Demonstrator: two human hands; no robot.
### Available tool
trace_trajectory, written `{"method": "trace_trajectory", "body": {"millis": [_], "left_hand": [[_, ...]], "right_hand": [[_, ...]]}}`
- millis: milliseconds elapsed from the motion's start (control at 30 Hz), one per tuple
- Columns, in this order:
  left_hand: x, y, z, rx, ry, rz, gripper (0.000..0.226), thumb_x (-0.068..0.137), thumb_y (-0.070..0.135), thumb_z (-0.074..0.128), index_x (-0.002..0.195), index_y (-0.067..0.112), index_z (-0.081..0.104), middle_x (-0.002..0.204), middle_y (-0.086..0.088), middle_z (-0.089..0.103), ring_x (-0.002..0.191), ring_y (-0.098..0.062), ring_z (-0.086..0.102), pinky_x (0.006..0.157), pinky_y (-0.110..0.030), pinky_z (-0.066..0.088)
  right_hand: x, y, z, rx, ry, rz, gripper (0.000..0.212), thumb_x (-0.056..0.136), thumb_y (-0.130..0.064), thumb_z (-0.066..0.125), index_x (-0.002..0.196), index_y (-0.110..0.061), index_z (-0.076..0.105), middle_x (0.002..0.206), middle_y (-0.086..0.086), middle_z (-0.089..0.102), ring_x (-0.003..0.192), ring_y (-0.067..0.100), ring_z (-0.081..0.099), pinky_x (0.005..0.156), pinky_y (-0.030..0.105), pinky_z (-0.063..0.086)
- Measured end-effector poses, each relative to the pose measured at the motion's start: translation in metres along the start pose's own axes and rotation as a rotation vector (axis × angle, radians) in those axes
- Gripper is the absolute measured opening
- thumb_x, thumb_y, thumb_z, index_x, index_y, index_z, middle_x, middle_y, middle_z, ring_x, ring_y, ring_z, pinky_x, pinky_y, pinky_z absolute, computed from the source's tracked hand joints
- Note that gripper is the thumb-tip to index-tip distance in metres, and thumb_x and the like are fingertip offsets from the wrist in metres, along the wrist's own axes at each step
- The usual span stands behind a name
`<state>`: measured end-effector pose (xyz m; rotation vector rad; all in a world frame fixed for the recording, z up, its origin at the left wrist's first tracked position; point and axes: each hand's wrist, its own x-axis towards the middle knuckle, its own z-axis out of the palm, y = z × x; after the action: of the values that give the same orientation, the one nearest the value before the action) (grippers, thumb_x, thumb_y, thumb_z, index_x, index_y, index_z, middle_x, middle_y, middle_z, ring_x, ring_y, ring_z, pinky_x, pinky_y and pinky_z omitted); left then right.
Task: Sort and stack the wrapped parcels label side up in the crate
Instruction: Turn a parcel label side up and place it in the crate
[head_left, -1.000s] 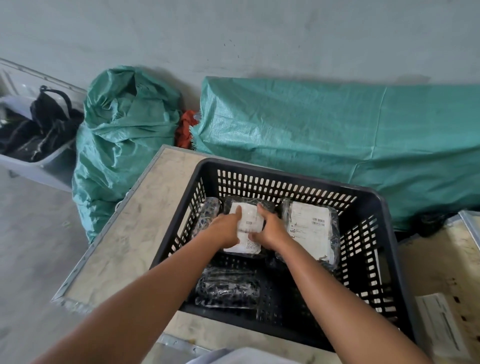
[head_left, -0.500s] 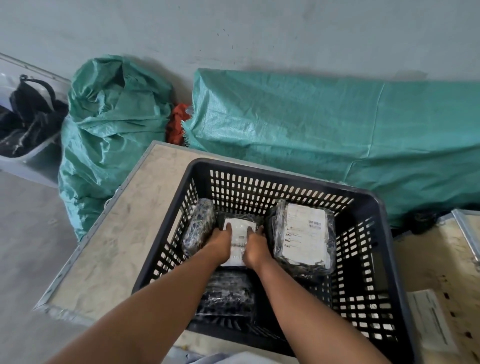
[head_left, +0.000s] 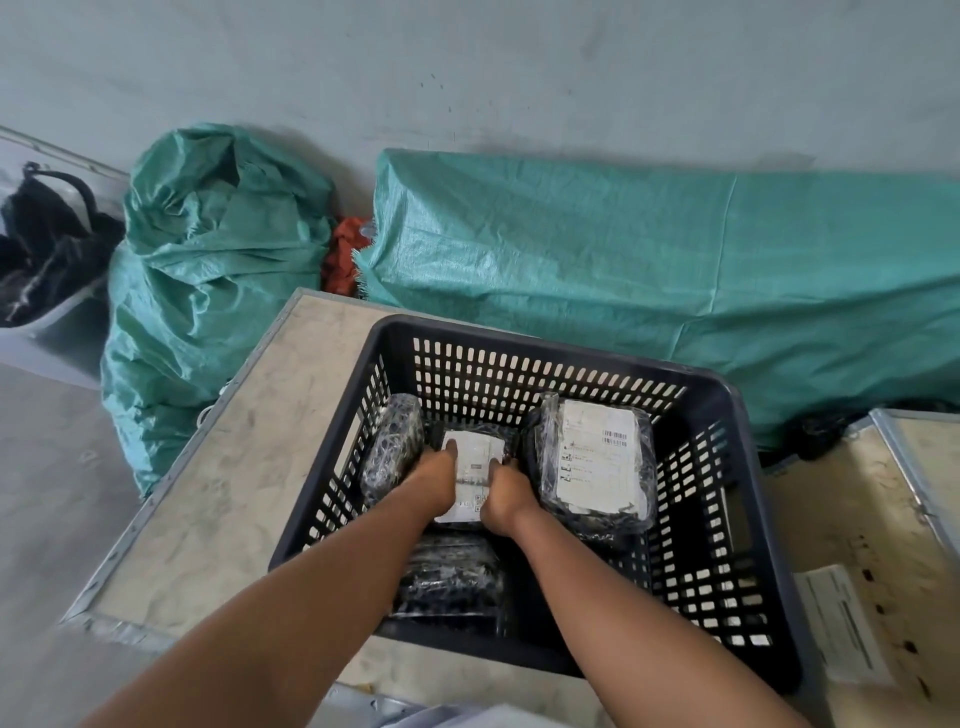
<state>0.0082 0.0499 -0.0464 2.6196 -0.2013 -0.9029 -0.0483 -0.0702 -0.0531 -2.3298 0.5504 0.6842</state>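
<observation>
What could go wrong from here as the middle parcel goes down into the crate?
1. The middle parcel, held by the left hand and right hand, sits tight between its neighbours; it may wedge or tilt rather than lie flat.
2. The left parcel stands on edge with no label visible; a nudge could topple it.
3. The near parcel shows no label and could get buried.

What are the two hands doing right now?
Left hand: closed on the left edge of the labelled parcel in the crate.
Right hand: closed on the same parcel's right edge.
</observation>
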Motion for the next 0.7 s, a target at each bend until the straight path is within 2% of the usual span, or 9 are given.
{"method": "trace_trajectory", "body": {"millis": [100, 200, 233, 300, 400, 500, 567, 633, 700], "left_hand": [[-0.014, 0.007, -0.024, -0.005, 0.012, 0.106, 0.075, 0.093, -0.003, 0.063, 0.158, 0.017, 0.031, 0.137, -0.013, 0.057, 0.08, -0.012, 0.064, 0.062, -0.023, 0.057], [-0.042, 0.007, -0.062, -0.159, 0.174, 0.189, 0.067, 0.092, 0.013, 0.071, 0.151, 0.03, 0.045, 0.138, -0.003, 0.061, 0.07, -0.004, 0.064, 0.054, -0.015, 0.052], [-0.054, 0.003, -0.074, -0.235, 0.261, 0.221, 0.062, 0.092, 0.017, 0.071, 0.147, 0.035, 0.049, 0.135, 0.0, 0.063, 0.077, -0.007, 0.07, 0.06, -0.017, 0.055], [-0.079, -0.01, -0.093, -0.342, 0.465, 0.349, 0.052, 0.093, 0.018, 0.071, 0.139, 0.036, 0.058, 0.132, 0.003, 0.067, 0.105, -0.014, 0.07, 0.086, -0.031, 0.059], [-0.106, -0.036, -0.1, -0.272, 0.724, 0.422, 0.039, 0.092, 0.012, 0.072, 0.129, 0.025, 0.07, 0.139, -0.003, 0.064, 0.129, -0.021, 0.057, 0.111, -0.046, 0.045], [-0.119, -0.059, -0.094, -0.246, 0.652, 0.181, 0.043, 0.097, 0.028, 0.067, 0.14, 0.031, 0.062, 0.154, -0.017, 0.044, 0.144, -0.037, 0.037, 0.117, -0.055, 0.033], [-0.121, -0.07, -0.088, -0.214, 0.522, 0.102, 0.049, 0.099, 0.032, 0.064, 0.146, 0.037, 0.052, 0.157, -0.021, 0.039, 0.148, -0.037, 0.033, 0.119, -0.05, 0.03], [-0.119, -0.074, -0.087, -0.268, 0.469, 0.152, 0.047, 0.1, 0.026, 0.061, 0.145, 0.037, 0.05, 0.147, -0.015, 0.053, 0.135, -0.031, 0.049, 0.11, -0.043, 0.039], [-0.117, -0.075, -0.087, -0.415, 0.48, 0.193, 0.04, 0.102, 0.015, 0.058, 0.136, 0.035, 0.054, 0.131, -0.01, 0.065, 0.101, -0.02, 0.065, 0.09, -0.039, 0.055]], "right_hand": [[-0.001, 0.006, 0.0, 0.129, 0.014, -0.032, 0.059, 0.093, 0.003, 0.057, 0.15, 0.0, 0.044, 0.147, 0.021, 0.053, 0.133, 0.035, 0.053, 0.107, 0.031, 0.045], [-0.003, 0.004, 0.001, 0.197, 0.065, -0.053, 0.058, 0.099, -0.006, 0.058, 0.154, -0.005, 0.041, 0.151, 0.016, 0.049, 0.13, 0.031, 0.055, 0.099, 0.025, 0.046], [-0.005, 0.001, 0.001, 0.246, 0.076, -0.061, 0.058, 0.101, -0.01, 0.058, 0.155, -0.009, 0.04, 0.155, 0.013, 0.046, 0.132, 0.029, 0.054, 0.099, 0.025, 0.046], [-0.007, -0.006, 0.001, 0.322, 0.105, -0.114, 0.056, 0.102, -0.013, 0.058, 0.155, -0.018, 0.042, 0.156, 0.009, 0.045, 0.131, 0.025, 0.055, 0.097, 0.024, 0.046], [-0.007, -0.025, 0.004, 0.408, 0.125, -0.261, 0.051, 0.104, -0.021, 0.057, 0.153, -0.027, 0.044, 0.157, 0.005, 0.045, 0.132, 0.021, 0.055, 0.105, 0.029, 0.047], [-0.009, -0.048, 0.009, 0.484, 0.068, -0.4, 0.048, 0.105, -0.031, 0.055, 0.152, -0.03, 0.045, 0.158, 0.002, 0.045, 0.138, 0.016, 0.048, 0.098, 0.013, 0.039], [-0.01, -0.056, 0.015, 0.479, 0.007, -0.462, 0.05, 0.106, -0.035, 0.052, 0.154, -0.032, 0.042, 0.16, -0.001, 0.041, 0.143, 0.016, 0.041, 0.102, 0.019, 0.032], [-0.008, -0.062, 0.02, 0.412, -0.037, -0.533, 0.051, 0.106, -0.035, 0.051, 0.156, -0.03, 0.041, 0.155, 0.004, 0.046, 0.136, 0.015, 0.047, 0.103, 0.024, 0.034], [-0.008, -0.065, 0.024, 0.312, -0.101, -0.565, 0.051, 0.105, -0.036, 0.051, 0.155, -0.033, 0.042, 0.136, 0.012, 0.055, 0.115, 0.016, 0.059, 0.094, 0.028, 0.046]]}}
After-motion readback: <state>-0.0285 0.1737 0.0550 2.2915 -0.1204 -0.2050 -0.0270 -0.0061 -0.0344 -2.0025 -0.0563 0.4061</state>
